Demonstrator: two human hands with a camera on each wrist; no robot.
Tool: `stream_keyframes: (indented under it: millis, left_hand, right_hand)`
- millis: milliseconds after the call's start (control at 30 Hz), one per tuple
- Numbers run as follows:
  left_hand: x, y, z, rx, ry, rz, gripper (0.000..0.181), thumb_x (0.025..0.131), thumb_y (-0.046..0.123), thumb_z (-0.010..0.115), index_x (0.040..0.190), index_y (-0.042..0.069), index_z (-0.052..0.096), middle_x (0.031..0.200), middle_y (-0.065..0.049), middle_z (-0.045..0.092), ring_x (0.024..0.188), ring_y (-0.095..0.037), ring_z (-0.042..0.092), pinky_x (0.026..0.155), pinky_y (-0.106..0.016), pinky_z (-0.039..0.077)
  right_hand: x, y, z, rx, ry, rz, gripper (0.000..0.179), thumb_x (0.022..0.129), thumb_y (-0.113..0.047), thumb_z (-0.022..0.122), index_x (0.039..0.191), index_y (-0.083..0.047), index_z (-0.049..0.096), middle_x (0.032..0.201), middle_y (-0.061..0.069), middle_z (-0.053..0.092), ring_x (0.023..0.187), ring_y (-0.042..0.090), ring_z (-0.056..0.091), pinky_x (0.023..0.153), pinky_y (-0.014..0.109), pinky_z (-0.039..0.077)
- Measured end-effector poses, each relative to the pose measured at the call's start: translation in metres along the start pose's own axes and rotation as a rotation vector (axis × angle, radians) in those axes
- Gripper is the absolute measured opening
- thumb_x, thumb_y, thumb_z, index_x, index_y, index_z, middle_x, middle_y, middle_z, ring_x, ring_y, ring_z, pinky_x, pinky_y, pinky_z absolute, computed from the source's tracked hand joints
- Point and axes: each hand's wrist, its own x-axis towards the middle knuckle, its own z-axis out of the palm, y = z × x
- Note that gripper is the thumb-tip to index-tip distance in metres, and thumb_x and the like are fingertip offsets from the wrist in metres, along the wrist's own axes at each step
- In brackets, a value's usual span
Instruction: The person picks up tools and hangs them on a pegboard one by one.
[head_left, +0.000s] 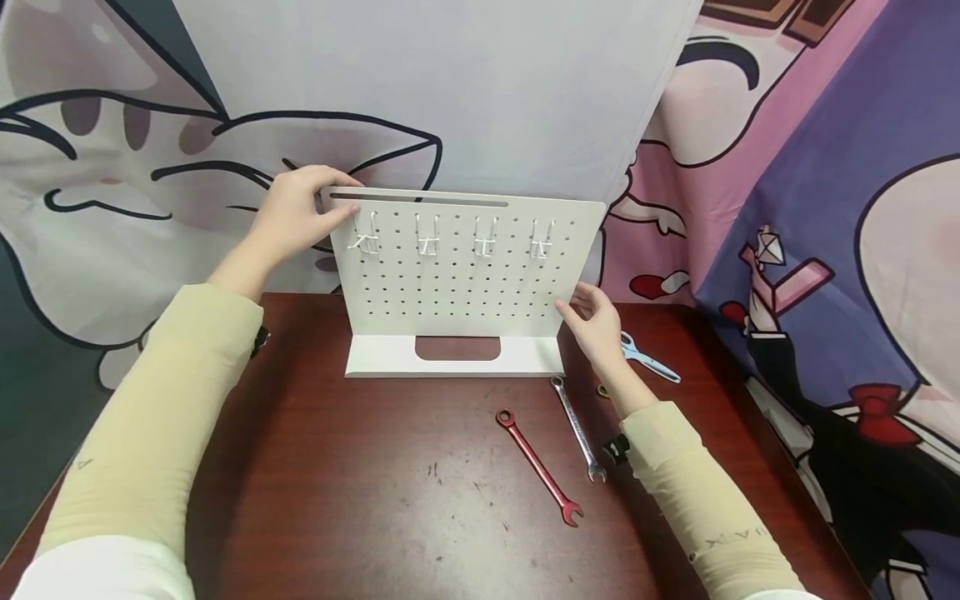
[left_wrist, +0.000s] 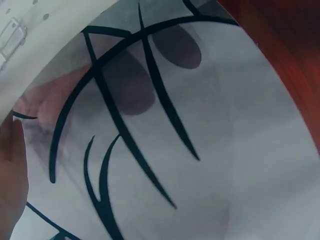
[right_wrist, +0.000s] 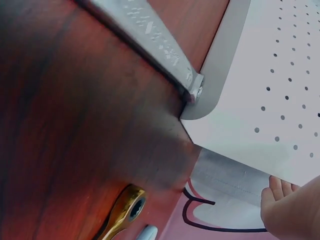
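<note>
A white metal pegboard stand [head_left: 457, 287] stands upright at the back of the table, its base ledge toward me. Several white hooks [head_left: 428, 243] hang in a row along its upper part. My left hand [head_left: 300, 208] grips the board's top left corner, thumb on the front face. Lower down, my right hand [head_left: 597, 327] holds the right edge between thumb and fingers. In the right wrist view, that hand [right_wrist: 295, 212] is at the side edge of the perforated board [right_wrist: 280, 85]. The left wrist view shows only part of the left hand [left_wrist: 12, 175] by the board.
A red wrench [head_left: 536, 462] and a silver wrench [head_left: 577, 429] lie in front of the board on the brown table [head_left: 337, 500]. Near my right wrist are light-blue-handled scissors [head_left: 652, 364] and a gold wrench [right_wrist: 120, 212], mostly hidden in the head view. A printed cloth hangs behind.
</note>
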Motion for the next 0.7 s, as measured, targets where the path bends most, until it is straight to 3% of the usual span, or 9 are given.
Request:
stream_keyframes:
  millis: [167, 467, 533, 700]
  left_hand:
    - [-0.003, -0.005, 0.000, -0.028, 0.002, -0.020, 0.026, 0.098, 0.010, 0.072, 0.123, 0.004, 0.075, 0.120, -0.020, 0.076, 0.095, -0.030, 0.058, 0.081, -0.024, 0.036]
    - [0.003, -0.001, 0.002, -0.064, -0.030, 0.021, 0.030, 0.097, 0.002, 0.065, 0.125, 0.005, 0.075, 0.119, -0.020, 0.077, 0.088, -0.027, 0.054, 0.078, -0.022, 0.035]
    - [0.004, -0.001, 0.004, -0.084, -0.026, 0.014, 0.031, 0.096, 0.001, 0.064, 0.124, 0.005, 0.075, 0.119, -0.020, 0.077, 0.090, -0.021, 0.055, 0.080, -0.020, 0.036]
    - [0.004, -0.003, 0.011, -0.131, 0.001, -0.018, 0.026, 0.095, 0.001, 0.066, 0.119, 0.001, 0.075, 0.114, -0.023, 0.075, 0.075, -0.004, 0.045, 0.075, -0.018, 0.035]
  right_hand:
    - [-0.002, 0.002, 0.000, 0.018, -0.017, -0.032, 0.056, 0.101, -0.017, 0.072, 0.149, 0.005, 0.053, 0.145, 0.027, 0.062, 0.138, 0.039, 0.059, 0.124, 0.045, 0.043]
    - [-0.003, 0.003, -0.002, 0.024, -0.024, -0.046, 0.055, 0.101, -0.013, 0.071, 0.149, 0.006, 0.052, 0.146, 0.028, 0.061, 0.138, 0.040, 0.060, 0.123, 0.045, 0.043]
    - [-0.003, 0.003, -0.001, 0.026, -0.027, -0.048, 0.055, 0.101, -0.012, 0.071, 0.149, 0.007, 0.051, 0.146, 0.028, 0.061, 0.138, 0.040, 0.059, 0.124, 0.045, 0.043]
    - [-0.002, 0.004, -0.001, 0.028, -0.030, -0.051, 0.056, 0.102, -0.012, 0.070, 0.150, 0.007, 0.050, 0.147, 0.029, 0.060, 0.139, 0.041, 0.058, 0.124, 0.045, 0.042]
